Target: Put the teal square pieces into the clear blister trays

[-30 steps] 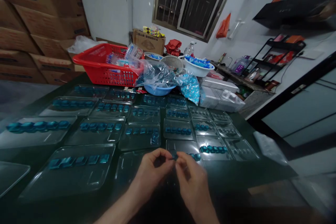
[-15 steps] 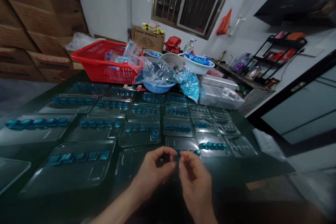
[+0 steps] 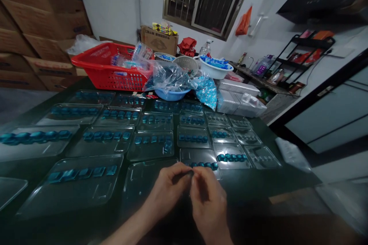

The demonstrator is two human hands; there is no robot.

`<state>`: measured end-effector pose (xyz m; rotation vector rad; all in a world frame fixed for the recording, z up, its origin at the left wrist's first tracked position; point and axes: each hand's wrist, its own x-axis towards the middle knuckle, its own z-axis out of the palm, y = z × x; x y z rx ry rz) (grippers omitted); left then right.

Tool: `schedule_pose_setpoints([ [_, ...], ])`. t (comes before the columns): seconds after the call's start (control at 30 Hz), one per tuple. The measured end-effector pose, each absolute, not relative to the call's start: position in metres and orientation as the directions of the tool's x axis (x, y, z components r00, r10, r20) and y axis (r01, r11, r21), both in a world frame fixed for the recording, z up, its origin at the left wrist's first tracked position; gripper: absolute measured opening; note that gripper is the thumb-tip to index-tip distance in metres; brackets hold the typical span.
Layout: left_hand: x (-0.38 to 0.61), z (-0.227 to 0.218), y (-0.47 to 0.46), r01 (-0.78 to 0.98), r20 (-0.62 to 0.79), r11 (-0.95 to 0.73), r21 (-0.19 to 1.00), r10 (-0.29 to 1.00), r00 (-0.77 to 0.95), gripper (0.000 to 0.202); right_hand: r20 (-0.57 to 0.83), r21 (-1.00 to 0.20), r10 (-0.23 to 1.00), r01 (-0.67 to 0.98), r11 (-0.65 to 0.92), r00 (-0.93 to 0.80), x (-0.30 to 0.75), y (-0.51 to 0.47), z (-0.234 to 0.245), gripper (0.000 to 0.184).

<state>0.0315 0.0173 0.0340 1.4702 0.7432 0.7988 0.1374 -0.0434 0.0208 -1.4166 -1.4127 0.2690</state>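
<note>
Clear plastic trays (image 3: 151, 145) cover this dark table (image 3: 253, 187), most holding rows of small blue pieces (image 3: 202, 165). Left hand (image 3: 168, 189) and right hand (image 3: 208, 199) pinch together at the near edge, fingertips meeting on a tiny item (image 3: 190, 174), too hidden to make out, just below one tray's blue row. Red basket (image 3: 112, 71) and blue bowl (image 3: 171, 94) sit beyond the trays.

The left hand (image 3: 168, 187) and right hand (image 3: 208, 203) are meeting at the fingertips, just below a clear plastic tray (image 3: 198, 156) holding a row of small teal-blue pieces (image 3: 202, 165). Anything pinched between them is too small to tell. More trays are lying across a dark table (image 3: 238, 183), beneath a red plastic basket (image 3: 110, 72).
</note>
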Motion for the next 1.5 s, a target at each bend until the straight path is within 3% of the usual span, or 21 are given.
schedule_pose_setpoints([
  [0.1,0.03,0.031,0.018,-0.012,0.026,-0.024,1.0,0.811,0.585,0.016,0.426,-0.827,0.863,0.504,0.249,0.272,0.138,-0.044,0.021,0.016],
  [0.17,0.031,0.026,0.018,-0.05,-0.149,0.23,0.972,0.766,0.625,0.015,0.388,-0.863,0.873,0.45,0.232,0.295,0.139,-0.046,0.021,0.016],
  [0.23,0.032,0.02,0.018,-0.098,-0.31,0.493,0.865,0.676,0.669,0.015,0.387,-0.874,0.87,0.422,0.239,0.307,0.143,-0.049,0.021,0.02],
  [0.33,0.035,0.014,0.018,-0.184,-0.33,0.631,0.753,0.604,0.725,0.014,0.421,-0.848,0.862,0.46,0.264,0.281,0.154,-0.052,0.024,0.027],
  [0.5,0.039,0.01,0.017,-0.185,-0.332,0.706,0.684,0.526,0.783,0.018,0.379,-0.833,0.919,0.471,0.29,0.105,0.168,-0.05,0.029,0.019],
  [0.6,0.043,0.011,0.017,-0.108,-0.377,0.674,0.731,0.53,0.76,0.021,0.38,-0.841,0.919,0.455,0.293,0.109,0.171,-0.048,0.029,0.016],
  [0.73,0.045,0.018,0.021,0.01,-0.254,0.308,0.951,0.765,0.592,0.015,0.34,-0.871,0.928,0.422,0.251,0.151,0.174,-0.048,0.027,0.011],
  [0.8,0.045,0.023,0.023,0.059,-0.181,0.179,0.982,0.817,0.547,0.013,0.314,-0.891,0.931,0.395,0.223,0.184,0.175,-0.047,0.025,0.011],
  [1.03,0.045,0.026,0.022,0.054,-0.399,0.477,0.877,0.664,0.632,0.036,0.35,-0.877,0.915,0.414,0.244,0.201,0.18,-0.044,0.022,0.016],
  [1.37,0.055,0.015,0.031,-0.099,-0.423,0.703,0.704,0.527,0.737,0.025,0.362,-0.819,0.92,0.523,0.237,0.149,0.184,-0.038,0.026,0.018],
  [1.5,0.06,0.021,0.037,-0.149,-0.484,0.781,0.607,0.512,0.709,0.025,0.352,-0.729,0.903,0.678,0.099,0.246,0.249,-0.006,0.025,0.013],
])
